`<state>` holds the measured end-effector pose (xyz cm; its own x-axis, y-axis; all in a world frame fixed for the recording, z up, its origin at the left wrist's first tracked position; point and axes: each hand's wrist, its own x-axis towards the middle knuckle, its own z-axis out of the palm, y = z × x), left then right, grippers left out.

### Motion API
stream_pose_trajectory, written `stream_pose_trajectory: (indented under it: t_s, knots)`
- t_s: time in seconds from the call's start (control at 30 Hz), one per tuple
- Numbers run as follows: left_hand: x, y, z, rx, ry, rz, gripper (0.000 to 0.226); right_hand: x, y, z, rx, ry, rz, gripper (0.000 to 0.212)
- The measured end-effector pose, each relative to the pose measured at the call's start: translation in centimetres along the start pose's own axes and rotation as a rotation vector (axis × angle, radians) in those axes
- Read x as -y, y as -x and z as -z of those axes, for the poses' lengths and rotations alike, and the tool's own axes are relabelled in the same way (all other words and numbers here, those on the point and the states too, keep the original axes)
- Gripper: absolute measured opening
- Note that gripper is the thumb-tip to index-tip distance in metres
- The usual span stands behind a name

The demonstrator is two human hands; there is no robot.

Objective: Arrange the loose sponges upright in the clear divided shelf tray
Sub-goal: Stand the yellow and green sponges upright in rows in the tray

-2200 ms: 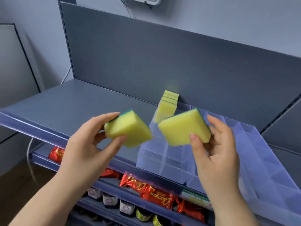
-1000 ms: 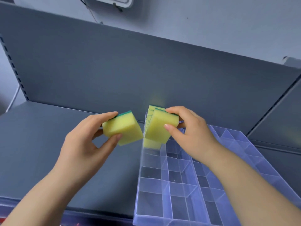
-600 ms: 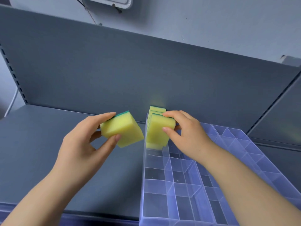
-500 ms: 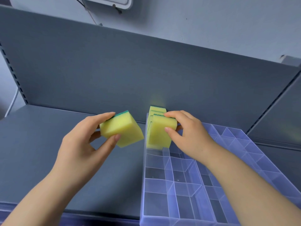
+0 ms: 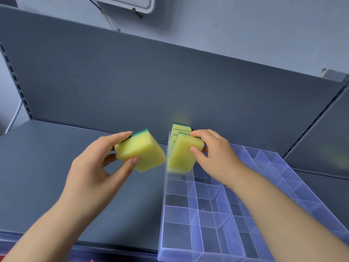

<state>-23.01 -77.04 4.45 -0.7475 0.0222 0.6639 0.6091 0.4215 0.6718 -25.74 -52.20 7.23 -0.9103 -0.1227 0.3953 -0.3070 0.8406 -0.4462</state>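
Tray sits at the shelf front edge, right side, with open room over its near compartments. Your left hand pinches a spare sponge thumb to fingers, above the shelf just left of the tray wall. Your right hand pinches a second sponge, upright, seating it in the tray's far left corner against the standing row. Next, likely: let go, then slot the spare in front. Back panel stands close behind, so little room there.

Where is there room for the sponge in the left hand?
Bare: the tray compartments in front of the standing sponges, and the grey shelf left of the tray. Crowded: the tray's back-left corner, where the right hand grips a sponge.
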Motion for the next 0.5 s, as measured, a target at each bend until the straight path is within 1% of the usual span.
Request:
stream_pose_trajectory:
  t_s: [0.23, 0.33, 0.4, 0.5]
  knots:
    - [-0.1, 0.1, -0.3, -0.004, 0.004, 0.001, 0.043, -0.2, -0.2, -0.7, 0.034, 0.047, 0.067, 0.033]
    - [-0.2, 0.1, -0.4, -0.007, -0.004, 0.004, 0.044, -0.7, 0.0, -1.3, 0.02, 0.088, 0.106, 0.032]
    - [-0.3, 0.0, -0.4, -0.011, -0.009, 0.012, 0.044, -0.9, 0.3, -1.6, -0.003, 0.13, 0.166, 0.03]
    - [-0.4, 0.0, -0.5, -0.01, -0.008, 0.027, 0.044, -1.2, 0.7, -2.2, -0.025, 0.267, 0.286, 0.024]
